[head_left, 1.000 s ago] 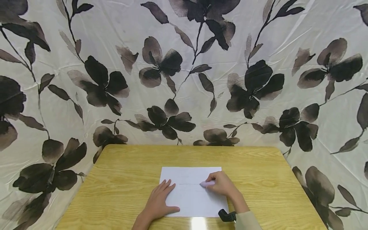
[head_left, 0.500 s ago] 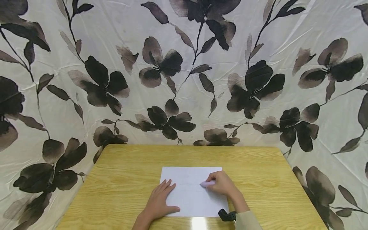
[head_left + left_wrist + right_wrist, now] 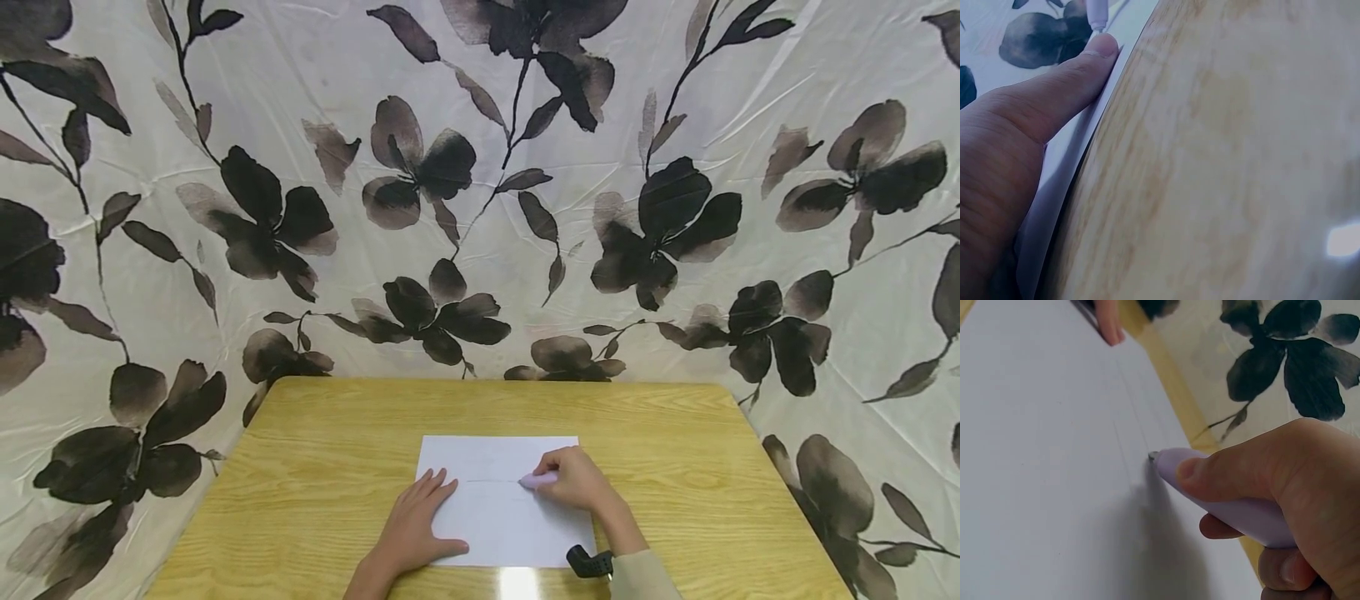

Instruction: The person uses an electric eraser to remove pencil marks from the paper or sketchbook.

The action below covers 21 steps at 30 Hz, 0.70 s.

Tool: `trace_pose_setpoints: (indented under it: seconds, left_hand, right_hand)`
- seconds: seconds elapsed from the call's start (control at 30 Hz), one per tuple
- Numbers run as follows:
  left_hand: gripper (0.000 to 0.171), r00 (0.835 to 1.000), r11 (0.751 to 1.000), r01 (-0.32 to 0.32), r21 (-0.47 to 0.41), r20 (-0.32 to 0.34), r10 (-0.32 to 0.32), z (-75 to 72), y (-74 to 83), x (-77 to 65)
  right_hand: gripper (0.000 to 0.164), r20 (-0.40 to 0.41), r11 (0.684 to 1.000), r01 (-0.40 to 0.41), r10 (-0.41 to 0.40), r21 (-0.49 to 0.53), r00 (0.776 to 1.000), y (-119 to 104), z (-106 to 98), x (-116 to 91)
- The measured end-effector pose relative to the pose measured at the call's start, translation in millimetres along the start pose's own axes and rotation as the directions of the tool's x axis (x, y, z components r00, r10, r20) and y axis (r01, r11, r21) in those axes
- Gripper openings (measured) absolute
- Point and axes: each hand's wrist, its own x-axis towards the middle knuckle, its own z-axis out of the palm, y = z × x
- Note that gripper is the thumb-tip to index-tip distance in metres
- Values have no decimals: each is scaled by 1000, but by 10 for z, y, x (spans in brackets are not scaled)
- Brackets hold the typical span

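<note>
Lavender tool [image 3: 539, 480]: head, right hand [image 3: 577, 480] is pinching it over paper [image 3: 495, 533], right half; spread left hand [image 3: 417, 523] is presumably steadying paper's left side. Left wrist: thumb [image 3: 1063, 90] is lying inside paper's edge. Right wrist: tip [image 3: 1153, 455] is apparently meeting paper.

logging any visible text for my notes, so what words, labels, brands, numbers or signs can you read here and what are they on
No readable text in any view.
White paper: faint lines only, no legible letters or digits.
Lilac tool: no label seen on the part that shows.
Black device by the right wrist: too small to tell.
</note>
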Motion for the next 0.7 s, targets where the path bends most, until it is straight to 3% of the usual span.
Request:
trace_pose_setpoints:
  seconds: [0.7]
  left_hand:
    - [101,1000,1000,-3,13,-2,3,23,-8,-5]
  right_hand:
    - [12,8,1000,-21,21,-21,1000,12,-20,23]
